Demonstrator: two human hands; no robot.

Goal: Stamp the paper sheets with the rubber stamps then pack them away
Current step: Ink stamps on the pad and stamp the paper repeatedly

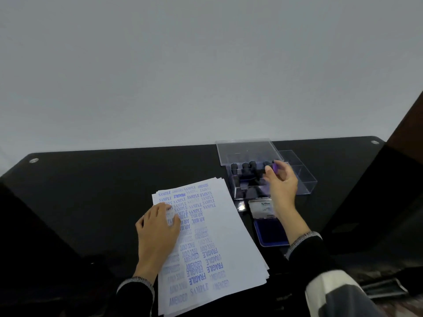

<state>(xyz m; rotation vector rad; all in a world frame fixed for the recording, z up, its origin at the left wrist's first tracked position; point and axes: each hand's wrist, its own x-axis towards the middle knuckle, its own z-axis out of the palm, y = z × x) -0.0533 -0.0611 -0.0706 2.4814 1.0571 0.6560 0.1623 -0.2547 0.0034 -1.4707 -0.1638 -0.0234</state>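
black desk (114, 179), blue-stamped paper sheets (215, 236)

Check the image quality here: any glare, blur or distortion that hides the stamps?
Head view: wide-angle bending curves the table edge; the clear box and its lid carry pale reflections; the stamp in the right hand is soft; prints on the paper sheets read clearly.

Office-type desk setup. Glossy black desk (103, 179) pushed against a plain pale wall (183, 65). On it: stack of paper sheets (229, 236) covered in blue SAMPLE, FRAGILE, AIR MAIL, AMENDED marks, an open blue ink pad (270, 232), a clear plastic box (304, 179) holding black-handled rubber stamps (246, 167).
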